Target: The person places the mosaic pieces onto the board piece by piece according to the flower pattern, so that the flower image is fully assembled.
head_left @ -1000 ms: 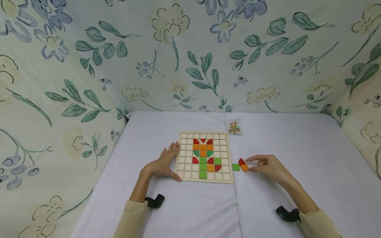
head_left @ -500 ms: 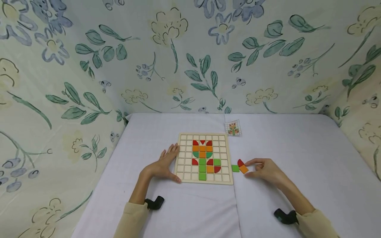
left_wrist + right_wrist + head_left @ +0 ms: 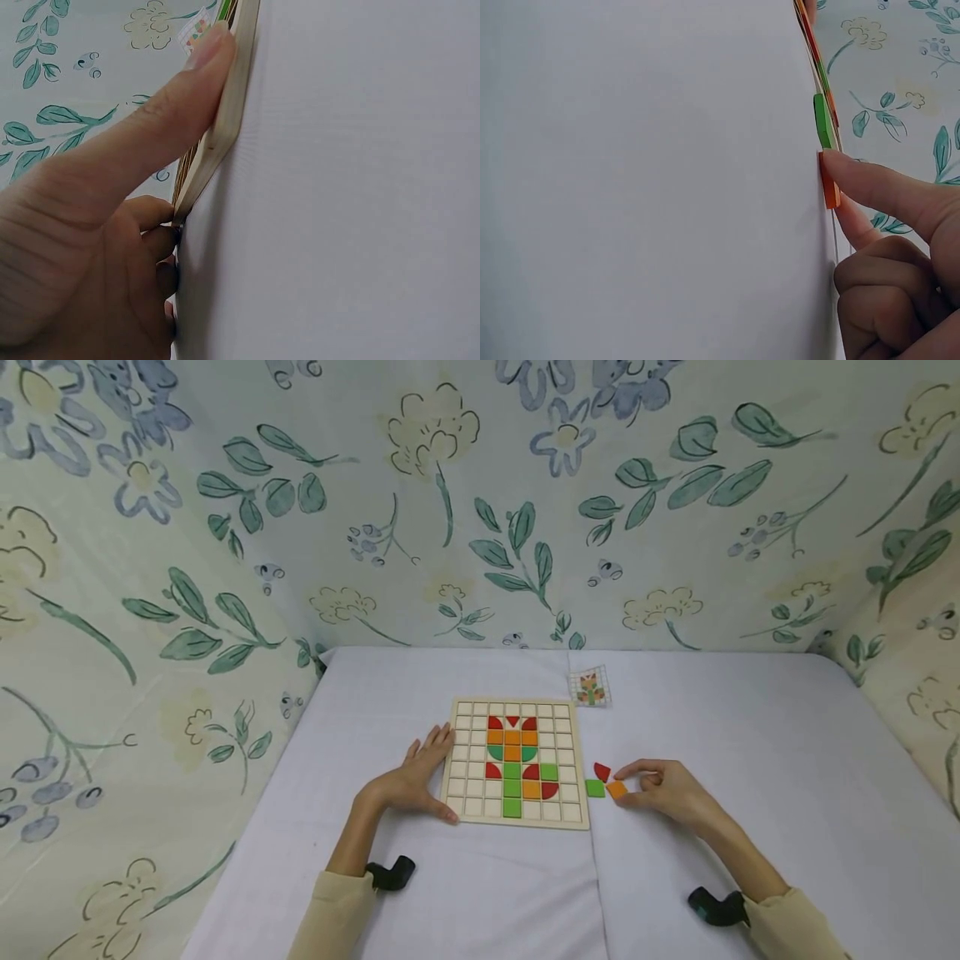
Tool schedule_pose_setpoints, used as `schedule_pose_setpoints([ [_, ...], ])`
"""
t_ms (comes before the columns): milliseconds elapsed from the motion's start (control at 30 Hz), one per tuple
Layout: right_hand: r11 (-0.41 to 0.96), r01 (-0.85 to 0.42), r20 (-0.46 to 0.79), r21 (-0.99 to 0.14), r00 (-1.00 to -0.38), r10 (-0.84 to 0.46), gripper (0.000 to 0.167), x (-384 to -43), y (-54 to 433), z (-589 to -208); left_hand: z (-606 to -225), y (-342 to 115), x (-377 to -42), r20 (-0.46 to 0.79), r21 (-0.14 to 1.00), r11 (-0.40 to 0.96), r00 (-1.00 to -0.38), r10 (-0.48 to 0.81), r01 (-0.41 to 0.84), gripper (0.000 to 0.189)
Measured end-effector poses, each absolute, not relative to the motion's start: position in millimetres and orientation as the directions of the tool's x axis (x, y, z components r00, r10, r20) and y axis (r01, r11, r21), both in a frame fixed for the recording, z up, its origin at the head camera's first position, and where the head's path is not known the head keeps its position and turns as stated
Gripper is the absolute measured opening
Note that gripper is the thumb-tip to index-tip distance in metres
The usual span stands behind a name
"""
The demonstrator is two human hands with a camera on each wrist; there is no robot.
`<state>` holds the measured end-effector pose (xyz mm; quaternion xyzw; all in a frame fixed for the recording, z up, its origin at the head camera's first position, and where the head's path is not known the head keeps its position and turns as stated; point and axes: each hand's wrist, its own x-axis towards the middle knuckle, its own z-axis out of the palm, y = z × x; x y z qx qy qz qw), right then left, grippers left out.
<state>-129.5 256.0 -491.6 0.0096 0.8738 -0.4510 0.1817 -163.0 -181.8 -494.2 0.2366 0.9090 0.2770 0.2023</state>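
My left hand (image 3: 408, 789) lies spread at the left side of a wooden grid board (image 3: 461, 760). Its fingers touch the left edge, and the thumb (image 3: 161, 127) presses at the near left corner. Coloured tiles in the grid form a flower with an orange and red bloom, a green stem and leaf tiles on the right. Beyond the board's right edge, my right hand (image 3: 663, 789) pinches an orange square tile (image 3: 617, 791) between thumb and index finger, close to the cloth. Beside that tile lie a red quarter-round tile (image 3: 602, 772) and a green square tile (image 3: 595, 788).
A small pattern card (image 3: 590, 686) with a similar flower on a grid lies just beyond the board's far right corner. White cloth (image 3: 480, 885) with a seam and creases covers the table. Floral fabric (image 3: 420, 527) hangs behind and at the sides.
The red quarter-round tile, earlier against the orange square, now lies apart from it, and its angle has turned. The right fingers have shifted slightly around the orange square; the left hand stays put.
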Motion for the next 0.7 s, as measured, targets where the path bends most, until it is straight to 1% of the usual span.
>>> schedule_pose_setpoints([
  [333, 0.634, 0.154, -0.344, -0.758, -0.920, -0.187, 0.045, -129.3, 264.4, -486.4, -492.1, -182.5, -163.7, -0.234, 0.603, 0.731, -0.805, 0.546, 0.320, 0.141],
  [500, 0.619, 0.148, -0.345, -0.771, -0.914, -0.212, 0.042, -131.2, 264.6, -488.1, -492.1, -182.7, -163.6, -0.236, 0.608, 0.730, -0.807, 0.542, 0.312, 0.142],
  [700, 0.604, 0.164, -0.356, -0.780, -0.910, -0.213, 0.042, -133.4, 262.9, -491.8, -492.6, -182.7, -163.0, -0.239, 0.609, 0.728, -0.802, 0.547, 0.315, 0.142],
])
